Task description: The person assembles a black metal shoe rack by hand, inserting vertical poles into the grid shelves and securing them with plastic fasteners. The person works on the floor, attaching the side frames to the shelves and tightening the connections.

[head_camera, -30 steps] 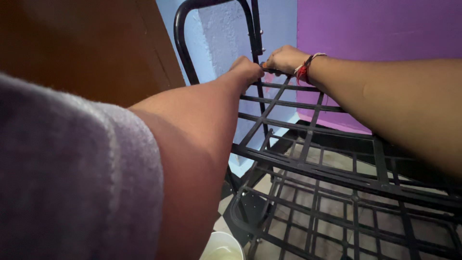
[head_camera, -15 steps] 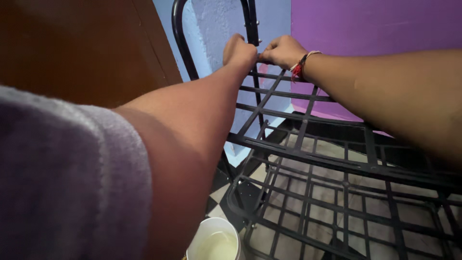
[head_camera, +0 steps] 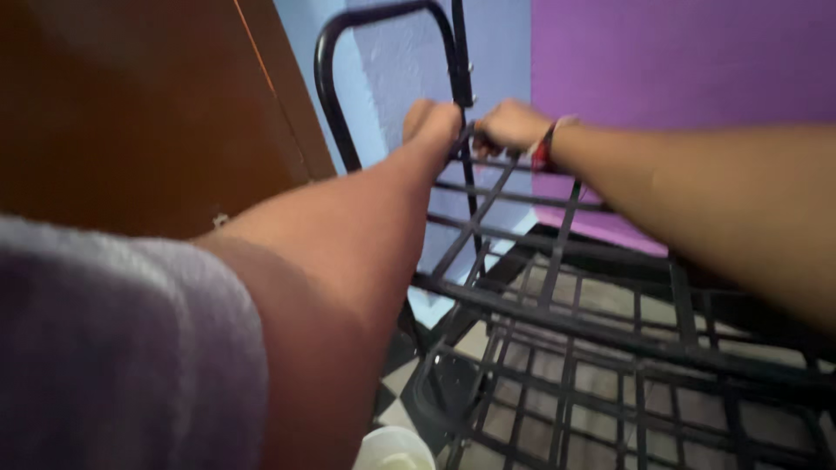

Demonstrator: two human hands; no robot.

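Purple and pale-blue walls (head_camera: 662,61) meet at the corner, a brown wooden panel (head_camera: 131,104) standing at the left. Against the corner, a black metal rack (head_camera: 557,296) with grid shelves is set over a checkered floor (head_camera: 396,379). Both hands are closed at the upright post — left hand (head_camera: 431,122) and right hand (head_camera: 509,126) side by side, dropped slightly from half a second ago. A white cup (head_camera: 392,448) is now mostly cropped — the view has shifted.
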